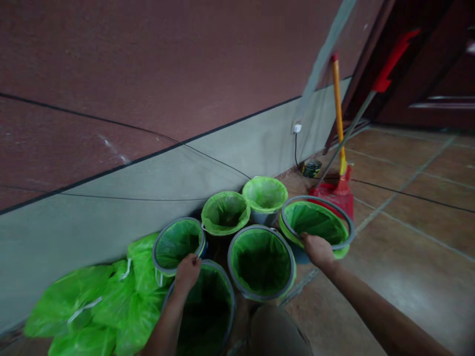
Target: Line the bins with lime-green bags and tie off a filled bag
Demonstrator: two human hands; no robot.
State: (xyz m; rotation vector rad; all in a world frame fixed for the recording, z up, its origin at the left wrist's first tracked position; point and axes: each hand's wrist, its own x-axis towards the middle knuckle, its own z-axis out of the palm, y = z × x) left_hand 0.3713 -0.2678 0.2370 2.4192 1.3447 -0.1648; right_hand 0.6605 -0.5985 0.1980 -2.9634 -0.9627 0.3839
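My right hand (318, 251) is closed on the near edge of a grey rim ring (347, 222), which sits slightly askew over the green liner of the right-hand trash bin (300, 254). My left hand (188, 272) has its fingers pinched at the right edge of the grey ring on the left trash bin (160, 269), also lined with green plastic. Between my hands stands another lined bin (261, 296) with its ring on. Below my left forearm is a ringed bin (229, 321), partly covered by the arm. Two bins at the back, a middle one (224, 198) and a right one (265, 185), show liners folded over their rims without grey rings.
Several tied green bags (85, 301) lie against the wall at left. A red dustpan (336, 195), a yellow-handled broom (338, 109) and a small can (311, 168) stand at right. A black cable (404, 192) crosses the tiled floor; a white plug (297, 128) is in the wall.
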